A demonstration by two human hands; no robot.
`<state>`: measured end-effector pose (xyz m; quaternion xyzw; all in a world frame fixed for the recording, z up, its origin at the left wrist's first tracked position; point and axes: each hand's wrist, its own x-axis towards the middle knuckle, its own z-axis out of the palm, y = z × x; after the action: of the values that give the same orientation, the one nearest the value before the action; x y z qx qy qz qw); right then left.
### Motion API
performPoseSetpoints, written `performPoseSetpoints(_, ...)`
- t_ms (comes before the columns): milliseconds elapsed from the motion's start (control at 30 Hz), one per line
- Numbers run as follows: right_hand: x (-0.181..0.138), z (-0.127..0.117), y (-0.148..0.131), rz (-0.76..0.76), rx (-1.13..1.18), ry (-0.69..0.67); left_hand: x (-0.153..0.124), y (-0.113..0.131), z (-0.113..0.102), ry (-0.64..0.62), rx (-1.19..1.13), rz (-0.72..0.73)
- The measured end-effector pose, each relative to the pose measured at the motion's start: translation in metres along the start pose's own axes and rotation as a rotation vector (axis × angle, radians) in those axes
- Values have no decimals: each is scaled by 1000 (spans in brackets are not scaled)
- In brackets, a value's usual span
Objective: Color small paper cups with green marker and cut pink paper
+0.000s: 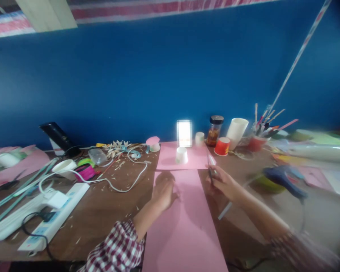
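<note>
A long pink paper sheet [187,226] lies on the brown table [107,211] in front of me. My left hand [163,190] rests on the sheet's far left edge, fingers curled down on the paper. My right hand [222,182] hovers at the sheet's far right corner, closed on a thin pen-like tool [210,166] with a white tip pointing up. A second pink sheet [170,156] lies beyond, with a small white paper cup [181,155] upside down on it. Both sleeves are red-and-white plaid.
A white power strip [55,219] with cables sits at the left, near a white bowl [64,166] and wood shavings. A blue glue gun [285,179] lies at the right. Cups, a dark-lidded jar [214,130] and a red cup of brushes [256,141] line the blue wall.
</note>
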<state>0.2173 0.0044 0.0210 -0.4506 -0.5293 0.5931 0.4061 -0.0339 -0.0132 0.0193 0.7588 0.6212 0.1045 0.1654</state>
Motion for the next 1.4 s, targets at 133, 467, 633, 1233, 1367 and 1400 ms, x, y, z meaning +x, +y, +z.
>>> performPoseSetpoints(133,14,0,7,-195,-525,100,3,2,-5,-8,-50,-56)
performPoseSetpoints(467,35,13,23,-284,-646,172,0,-18,9,12,-624,-95)
performPoseSetpoints(633,35,24,28,-276,-561,149,-1,-25,0,59,-872,-113)
performPoseSetpoints(1233,27,-21,10,-192,-1407,123,-16,-49,-50,-49,-1101,-135)
performPoseSetpoints(1367,27,-30,4,-244,-1306,-6,-17,-43,-64,-181,-1081,-93)
performPoseSetpoints(1400,27,-32,3,-249,-1280,-20,-17,-42,-67,-196,-1055,-74)
